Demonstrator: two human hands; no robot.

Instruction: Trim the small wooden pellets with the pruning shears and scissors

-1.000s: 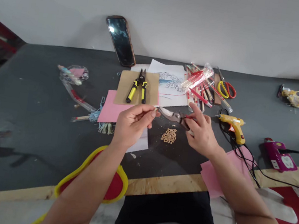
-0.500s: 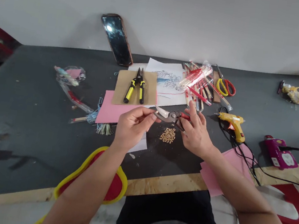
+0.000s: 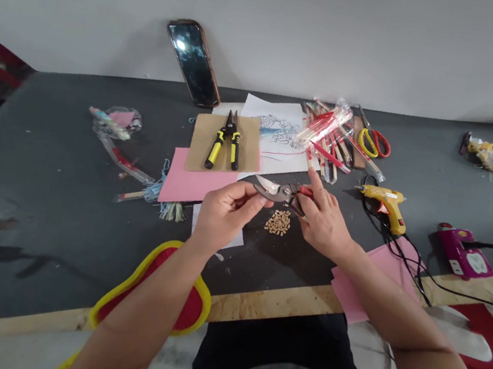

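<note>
My right hand (image 3: 326, 225) is wrapped round the red handle of a pair of pruning shears (image 3: 284, 193), its index finger stretched out. The shears point left, with their jaws apart. At the jaw tips, my left hand (image 3: 227, 212) is closed in a pinch, thumb against the lower jaw. What it pinches is hidden by the fingers and the jaw. Below the shears, a pile of small tan cut pieces (image 3: 278, 222) lies on the dark table (image 3: 65, 215), with fine crumbs around it.
Yellow-black pliers (image 3: 225, 142) rest on brown card (image 3: 251, 149). Behind are a leaning phone (image 3: 194, 62), wrapped chopsticks (image 3: 326, 134) and scissors (image 3: 374, 142). A glue gun (image 3: 384, 204), its cable and a purple power box (image 3: 464, 254) sit at right. Pink paper (image 3: 350, 295) overhangs the front edge.
My left hand has shifted slightly right along the lower jaw. A small pale bit that showed between the jaws is now out of sight. My right hand keeps its grip on the pruning shears.
</note>
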